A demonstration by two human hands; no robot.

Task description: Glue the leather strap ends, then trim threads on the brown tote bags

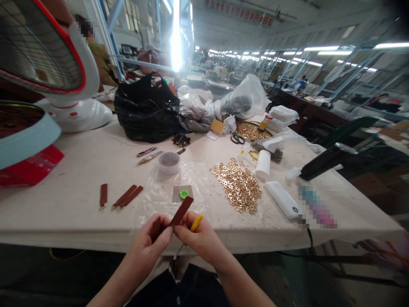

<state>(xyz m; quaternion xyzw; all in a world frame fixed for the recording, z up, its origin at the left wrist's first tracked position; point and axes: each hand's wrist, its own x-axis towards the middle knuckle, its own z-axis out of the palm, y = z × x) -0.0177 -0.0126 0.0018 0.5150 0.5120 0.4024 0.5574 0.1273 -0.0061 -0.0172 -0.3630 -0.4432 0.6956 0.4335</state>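
My left hand (pixel 151 238) is closed on a brown leather strap (pixel 182 210) at the front edge of the table. Another brown piece shows at its curled fingers; whether it is the same strap's other end, I cannot tell. My right hand (pixel 201 238) is closed around a yellow-handled tool (pixel 196 223), and a thin metal shaft points down below the palm. The thumbs of both hands meet at the strap's lower end, hiding what lies there. Just beyond are a small card with a green round piece (pixel 184 194) and a clear plastic sheet (pixel 156 192).
Finished-looking brown straps with metal ends (pixel 128 196) lie left. A pile of gold metal rings (pixel 238 185) spreads right, near a white power bank (pixel 281 199). A tape roll (pixel 169 163), scissors (pixel 237 138), black bag (pixel 147 108) and fan (pixel 73 113) stand farther back.
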